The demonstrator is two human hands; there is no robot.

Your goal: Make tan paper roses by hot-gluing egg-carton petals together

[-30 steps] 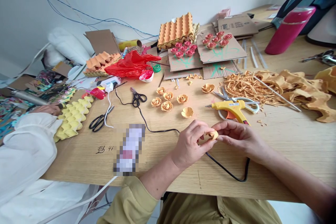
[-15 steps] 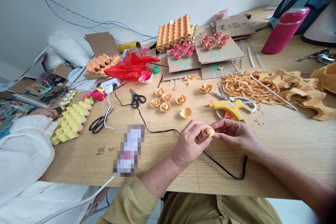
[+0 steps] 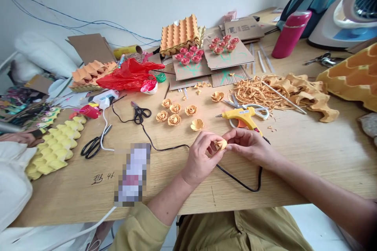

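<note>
Between my two hands, just above the table's front part, is a small orange egg-carton flower point(image 3: 220, 144). My left hand point(image 3: 202, 156) is closed around its left side with thumb and fingers. From the other side my right hand point(image 3: 246, 146) pinches the flower's edge between thumb and fingertips. Beyond my hands lies an open cup of petals point(image 3: 197, 125). Several finished-looking orange flowers point(image 3: 174, 119) stand to its left. A yellow glue gun point(image 3: 240, 115) lies behind my right hand, its black cord running under my hands.
Black scissors point(image 3: 141, 113) and a second pair point(image 3: 96, 142) lie left. Orange scraps point(image 3: 256, 93) are heaped right, near a pink bottle point(image 3: 291, 34). Pink flowers point(image 3: 188, 55) stand on cardboard point(image 3: 191, 71). A yellow egg tray point(image 3: 55, 147) and another person's sleeve point(image 3: 14, 180) are at far left.
The view has swung to the right, so things sit further left and more of the fan and orange tray shows. Both hands keep hold of the flower, which looks slightly turned.
</note>
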